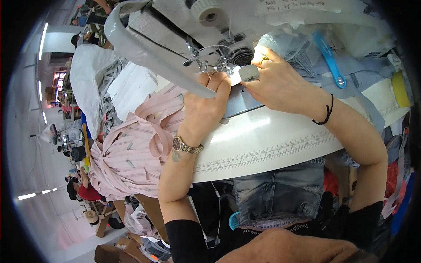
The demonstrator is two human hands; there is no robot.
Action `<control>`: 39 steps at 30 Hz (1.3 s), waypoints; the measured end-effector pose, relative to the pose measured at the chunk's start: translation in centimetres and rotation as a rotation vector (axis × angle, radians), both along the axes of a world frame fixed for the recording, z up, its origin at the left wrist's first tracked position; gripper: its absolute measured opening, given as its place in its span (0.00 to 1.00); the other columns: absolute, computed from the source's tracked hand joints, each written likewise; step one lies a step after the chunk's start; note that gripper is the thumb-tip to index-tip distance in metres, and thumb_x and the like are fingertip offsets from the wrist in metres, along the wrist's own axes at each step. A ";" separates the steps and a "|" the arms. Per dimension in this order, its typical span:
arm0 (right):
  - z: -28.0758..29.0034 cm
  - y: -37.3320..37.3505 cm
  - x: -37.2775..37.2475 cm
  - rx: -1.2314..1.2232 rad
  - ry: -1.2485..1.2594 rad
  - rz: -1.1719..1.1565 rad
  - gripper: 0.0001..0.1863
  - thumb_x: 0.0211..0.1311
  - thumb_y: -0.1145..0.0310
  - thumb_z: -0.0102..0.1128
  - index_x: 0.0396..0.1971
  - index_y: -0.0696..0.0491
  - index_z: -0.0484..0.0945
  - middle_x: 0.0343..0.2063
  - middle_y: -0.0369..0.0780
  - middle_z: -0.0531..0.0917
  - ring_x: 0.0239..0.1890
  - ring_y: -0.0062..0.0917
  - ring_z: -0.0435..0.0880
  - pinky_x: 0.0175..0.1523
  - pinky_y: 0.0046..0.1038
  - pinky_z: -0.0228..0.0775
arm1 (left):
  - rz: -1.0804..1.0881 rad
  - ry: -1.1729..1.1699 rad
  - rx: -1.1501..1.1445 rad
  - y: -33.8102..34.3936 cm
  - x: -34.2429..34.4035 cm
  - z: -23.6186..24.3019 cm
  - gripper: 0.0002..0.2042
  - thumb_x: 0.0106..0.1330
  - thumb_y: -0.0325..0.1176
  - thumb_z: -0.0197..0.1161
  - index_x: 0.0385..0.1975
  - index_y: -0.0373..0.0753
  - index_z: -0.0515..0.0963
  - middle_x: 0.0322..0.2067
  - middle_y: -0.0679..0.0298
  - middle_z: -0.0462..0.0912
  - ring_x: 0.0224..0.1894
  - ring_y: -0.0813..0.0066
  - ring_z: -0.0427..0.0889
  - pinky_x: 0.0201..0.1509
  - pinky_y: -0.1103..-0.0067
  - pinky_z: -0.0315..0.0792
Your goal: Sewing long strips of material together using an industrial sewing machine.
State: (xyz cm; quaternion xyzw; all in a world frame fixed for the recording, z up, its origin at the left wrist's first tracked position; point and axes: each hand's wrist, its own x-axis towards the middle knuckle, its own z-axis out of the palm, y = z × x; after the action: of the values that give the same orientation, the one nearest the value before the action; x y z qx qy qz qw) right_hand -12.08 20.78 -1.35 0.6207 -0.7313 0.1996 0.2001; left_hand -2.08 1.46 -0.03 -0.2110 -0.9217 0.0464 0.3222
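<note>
Both hands are close together at the needle area of a white sewing machine [153,48], under its bright lamp. My left hand [208,101], with a watch [186,145] on its wrist, has its fingers curled beside the presser foot. My right hand [280,83], wearing a ring and a dark cord bracelet [328,109], bends its fingers in on the other side, behind a round pale knob [249,73]. A small white patch shows between the hands in the glare; what the fingers press is mostly hidden. Pink fabric strips [131,153] lie beside my left forearm.
The white table edge carries a printed ruler [267,152]. Blue thread snips [329,59] and a yellow roll [399,90] lie at the right. White cloth pieces [132,83] are stacked at the far left. Below the table, faded jeans [278,193] cover my lap.
</note>
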 end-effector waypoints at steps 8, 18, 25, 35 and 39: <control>-0.2 0.0 0.1 -0.064 0.019 -0.010 0.05 0.50 0.73 0.59 0.27 0.54 0.82 0.30 0.34 0.81 0.41 0.26 0.82 0.65 0.39 0.63 | 0.016 -0.152 0.035 0.4 0.5 0.3 0.09 0.52 0.26 0.61 0.35 0.37 0.76 0.39 0.62 0.80 0.39 0.67 0.82 0.33 0.76 0.77; 0.4 0.4 -0.9 -0.130 -0.101 0.003 0.06 0.49 0.74 0.61 0.28 0.52 0.84 0.29 0.34 0.80 0.37 0.27 0.82 0.62 0.35 0.67 | 0.051 -0.272 -0.043 1.0 1.2 0.8 0.11 0.55 0.26 0.61 0.38 0.36 0.77 0.38 0.61 0.80 0.40 0.65 0.83 0.35 0.74 0.79; 0.9 0.2 -1.2 -0.116 -0.195 0.129 0.10 0.50 0.74 0.62 0.33 0.52 0.86 0.28 0.39 0.80 0.37 0.35 0.79 0.55 0.35 0.70 | 0.037 -0.168 -0.068 1.2 1.5 0.3 0.15 0.54 0.25 0.62 0.43 0.33 0.78 0.43 0.60 0.81 0.40 0.67 0.84 0.34 0.76 0.79; 0.6 0.3 -0.1 -0.061 -0.304 0.034 0.10 0.54 0.69 0.63 0.35 0.52 0.87 0.25 0.41 0.81 0.37 0.37 0.79 0.48 0.37 0.70 | -0.054 -0.180 0.110 -0.2 1.0 0.3 0.12 0.52 0.22 0.63 0.39 0.35 0.79 0.41 0.63 0.83 0.40 0.68 0.84 0.32 0.76 0.79; 0.7 0.0 -0.4 -0.075 -0.280 0.048 0.10 0.54 0.67 0.64 0.36 0.51 0.86 0.26 0.41 0.81 0.37 0.38 0.79 0.50 0.37 0.70 | -0.059 -0.152 0.222 0.0 0.6 -0.2 0.12 0.52 0.22 0.63 0.38 0.36 0.79 0.39 0.64 0.83 0.39 0.68 0.84 0.31 0.76 0.78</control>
State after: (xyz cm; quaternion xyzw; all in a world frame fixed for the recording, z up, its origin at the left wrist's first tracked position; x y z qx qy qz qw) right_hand -12.49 20.81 -0.69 0.5962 -0.7291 0.3162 0.1142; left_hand -1.45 1.47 -0.20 -0.2038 -0.9364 -0.0813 0.2738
